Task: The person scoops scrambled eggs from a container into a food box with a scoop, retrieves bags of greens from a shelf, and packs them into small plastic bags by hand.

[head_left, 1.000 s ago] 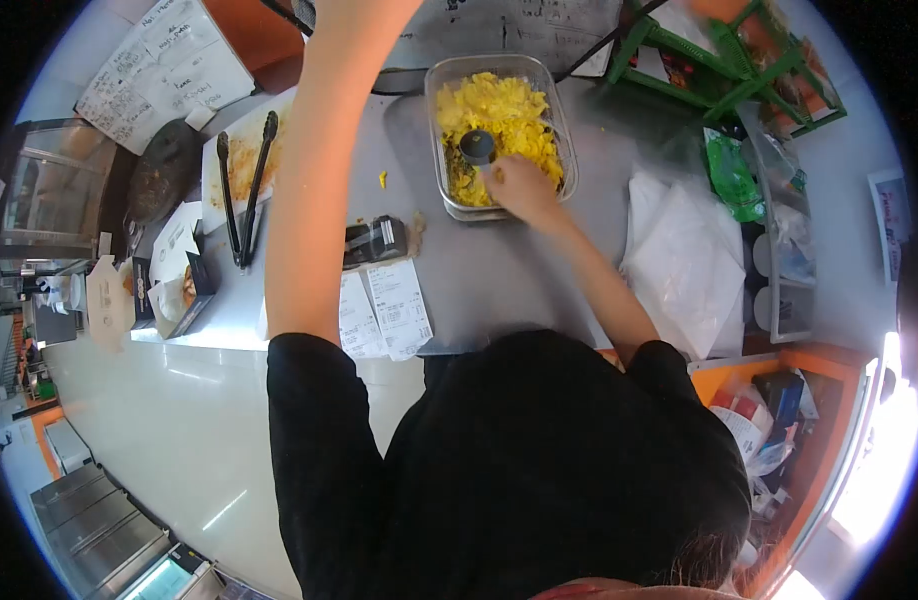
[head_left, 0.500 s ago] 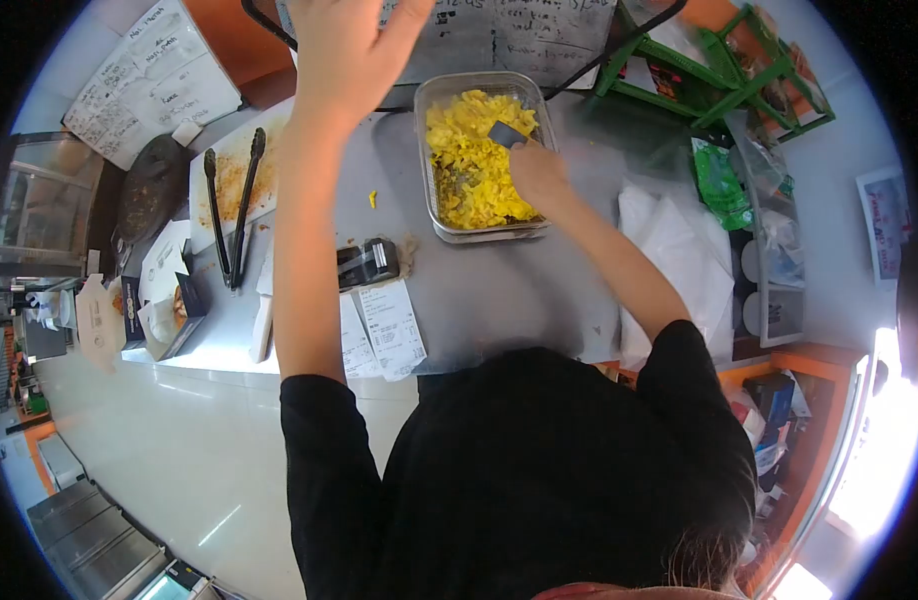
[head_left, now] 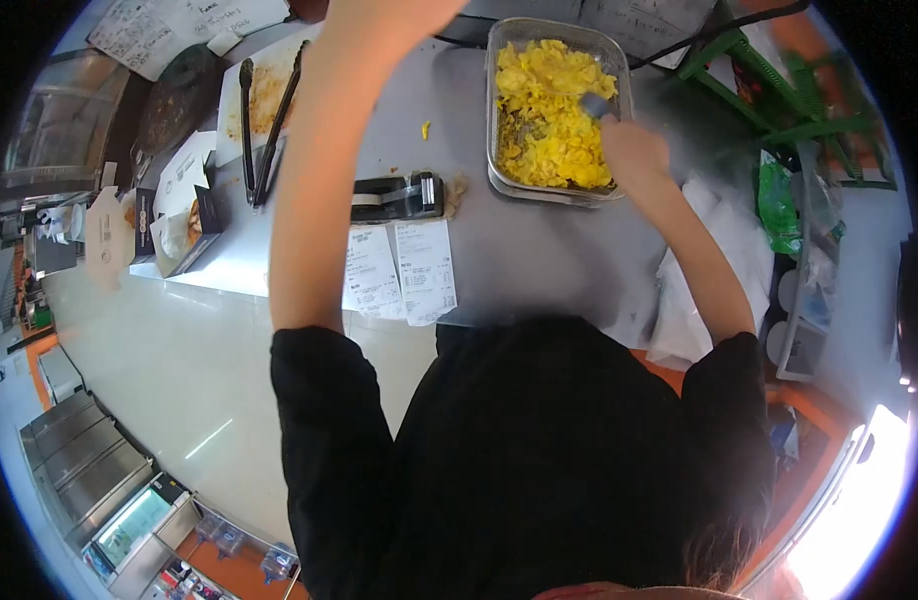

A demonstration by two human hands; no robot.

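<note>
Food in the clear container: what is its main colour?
The food is mostly bright yellow, seen in the head view.

Well below and right of my clear tub (head_left: 493, 110), white glare burns out; beside its right rim, my right hand (head_left: 634, 155) blurs slightly; fisheye curves everything around it.

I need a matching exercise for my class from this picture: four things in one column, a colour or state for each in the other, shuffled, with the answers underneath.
Column 1
1. right hand
2. tongs
3. receipts
4. clear container

Column 2
A. black, spread in a V
B. filled with yellow food
C. gripping a grey tool
D. white, with printed text

Right pairs: 1-C, 2-A, 3-D, 4-B
</note>
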